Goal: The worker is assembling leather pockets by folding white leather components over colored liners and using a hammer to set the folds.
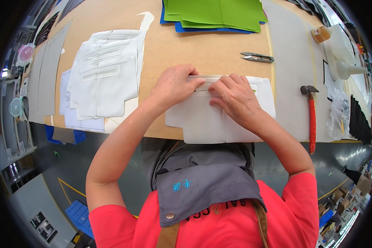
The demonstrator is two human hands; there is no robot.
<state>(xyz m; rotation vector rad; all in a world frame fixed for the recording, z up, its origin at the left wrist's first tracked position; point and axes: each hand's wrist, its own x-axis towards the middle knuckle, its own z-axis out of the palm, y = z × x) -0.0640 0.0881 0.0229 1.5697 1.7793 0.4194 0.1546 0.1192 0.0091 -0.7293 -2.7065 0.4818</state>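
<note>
A white notched panel (202, 120), with a seam down its middle and a long slot near its far edge, lies in front of me at the table's near edge. My left hand (175, 84) is closed at the left end of the slot, its thumb and forefinger pinching the strip along it. Curled over the same strip, a little to the right, is my right hand (235, 97); its fingertips press together at the slot, and what lies under them is partly hidden. Both hands rest on the panel.
Similar white panels (107, 89) lie stacked on the left, over a printed sheet (65, 97). Green panels (219, 12) on blue ones sit at the far side. Thread snips (257, 57), a red-handled hammer (311, 120), an amber jar (320, 34) and a white bottle (346, 69) are to the right.
</note>
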